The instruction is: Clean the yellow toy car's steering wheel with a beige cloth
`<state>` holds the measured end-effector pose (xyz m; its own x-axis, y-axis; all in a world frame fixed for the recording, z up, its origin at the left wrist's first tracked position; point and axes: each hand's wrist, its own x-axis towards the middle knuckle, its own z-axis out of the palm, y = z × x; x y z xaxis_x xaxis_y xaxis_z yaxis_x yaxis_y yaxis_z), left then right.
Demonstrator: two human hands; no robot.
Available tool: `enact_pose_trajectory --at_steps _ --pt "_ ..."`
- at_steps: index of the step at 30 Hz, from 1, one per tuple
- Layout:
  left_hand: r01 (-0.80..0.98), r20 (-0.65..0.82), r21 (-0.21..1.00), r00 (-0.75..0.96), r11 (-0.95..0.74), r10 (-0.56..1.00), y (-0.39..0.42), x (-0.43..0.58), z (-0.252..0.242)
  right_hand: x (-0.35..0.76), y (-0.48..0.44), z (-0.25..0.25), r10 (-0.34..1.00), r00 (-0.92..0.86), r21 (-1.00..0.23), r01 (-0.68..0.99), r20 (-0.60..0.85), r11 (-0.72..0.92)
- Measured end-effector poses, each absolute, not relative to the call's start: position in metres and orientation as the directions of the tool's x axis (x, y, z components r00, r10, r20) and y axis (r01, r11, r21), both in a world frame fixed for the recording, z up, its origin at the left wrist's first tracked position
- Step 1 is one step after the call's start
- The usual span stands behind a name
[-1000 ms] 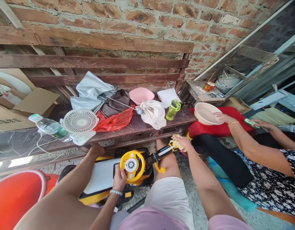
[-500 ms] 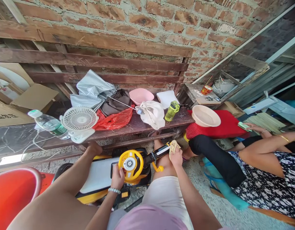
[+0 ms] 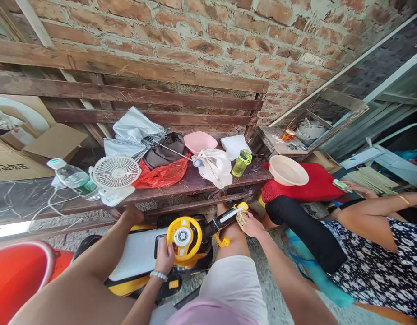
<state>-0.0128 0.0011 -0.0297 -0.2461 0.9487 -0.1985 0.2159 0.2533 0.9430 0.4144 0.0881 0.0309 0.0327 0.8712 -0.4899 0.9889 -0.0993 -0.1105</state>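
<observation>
Since half a second ago, my right hand [image 3: 255,225] has slid lower along the toy arm [image 3: 226,217], so its yellow tip [image 3: 243,206] now shows above the cloth [image 3: 241,220]. From where I sit, those fingers are closed on the bunched cloth, which lies against the arm's near side. The ride-on toy [image 3: 137,253] stands between the legs, in front of the bench [image 3: 254,174]. My left hand [image 3: 164,258] is curled on the left rim of the steering wheel [image 3: 182,236].

I'd keep that left grip steady so the toy doesn't rock, and work the cloth lengthwise with even pressure, pushing a fold into the joints rather than skimming over them.

As for containers, the pale basin [image 3: 288,181] sits on red fabric [image 3: 321,183]; I can't tell whether it holds water. Sticks [image 3: 291,123] stand in a patterned tin [image 3: 288,136], and whitish stuff [image 3: 5,119] fills part of the cardboard box [image 3: 15,160]. The red tub's [image 3: 20,271] contents are hidden.
</observation>
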Motion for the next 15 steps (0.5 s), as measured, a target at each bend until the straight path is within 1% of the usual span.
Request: enact_pose_trajectory --at_steps 2,3,7,9,11,15 --pt "0.222 -0.189 0.942 -0.263 0.250 0.946 0.001 -0.013 -0.032 0.419 0.091 0.031 0.870 0.000 -0.091 0.994 -0.492 -0.051" --pt "0.223 -0.186 0.942 -0.272 0.250 0.944 0.001 -0.014 -0.033 0.418 0.093 0.030 0.867 0.010 -0.093 0.994 -0.498 -0.065" --pt "0.220 -0.169 0.946 -0.292 0.239 0.941 0.000 -0.014 -0.037 0.406 0.094 0.022 0.862 0.103 -0.167 0.963 -0.497 -0.211" --pt "0.207 -0.171 0.949 -0.291 0.237 0.941 -0.001 -0.014 -0.038 0.401 0.092 0.018 0.869 0.131 -0.178 0.954 -0.477 -0.242" --pt "0.201 -0.174 0.951 -0.282 0.235 0.943 -0.002 -0.014 -0.038 0.401 0.088 0.017 0.874 0.153 -0.136 0.961 -0.461 -0.240" --pt "0.211 -0.170 0.950 -0.272 0.231 0.947 -0.003 -0.015 -0.036 0.407 0.080 0.023 0.912 0.181 0.078 0.983 -0.368 -0.164"
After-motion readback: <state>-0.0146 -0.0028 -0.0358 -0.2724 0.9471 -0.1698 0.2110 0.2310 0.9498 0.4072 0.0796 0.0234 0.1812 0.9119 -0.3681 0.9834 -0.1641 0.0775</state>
